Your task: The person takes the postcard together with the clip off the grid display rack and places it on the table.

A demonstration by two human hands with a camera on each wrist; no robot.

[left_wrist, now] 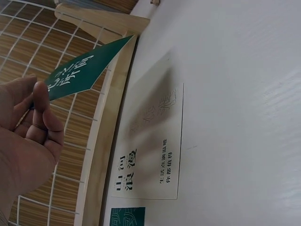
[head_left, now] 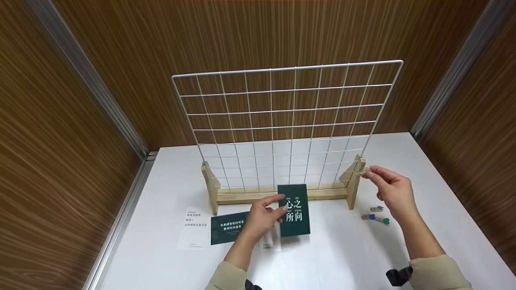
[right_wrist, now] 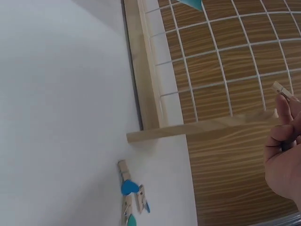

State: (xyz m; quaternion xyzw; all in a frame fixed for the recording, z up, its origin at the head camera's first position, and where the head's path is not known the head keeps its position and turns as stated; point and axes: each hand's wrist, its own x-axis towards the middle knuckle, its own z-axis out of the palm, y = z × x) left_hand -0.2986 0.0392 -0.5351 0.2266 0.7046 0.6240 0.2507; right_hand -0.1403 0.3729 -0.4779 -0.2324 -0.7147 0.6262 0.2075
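Note:
My left hand [head_left: 262,215] pinches a dark green card [head_left: 296,225] with white characters, thumb in front, raised before the lower part of a white wire grid [head_left: 282,110]. In the left wrist view the green card [left_wrist: 89,70] tilts out from the fingers above a white card [left_wrist: 146,174] lying on the table. Beside the grid's right wooden foot [head_left: 352,189], my right hand [head_left: 395,195] pinches a small wooden clothespin [head_left: 365,172]. The right wrist view shows this clothespin [right_wrist: 281,88] sticking out past the fingertips of the right hand [right_wrist: 284,160].
Several clothespins with blue and green hearts [head_left: 375,217] lie on the white table [head_left: 330,262] at the right. Another green card [head_left: 225,229] and a white card [head_left: 193,231] lie at the left. Wood-patterned panels [head_left: 282,32] enclose the back and sides.

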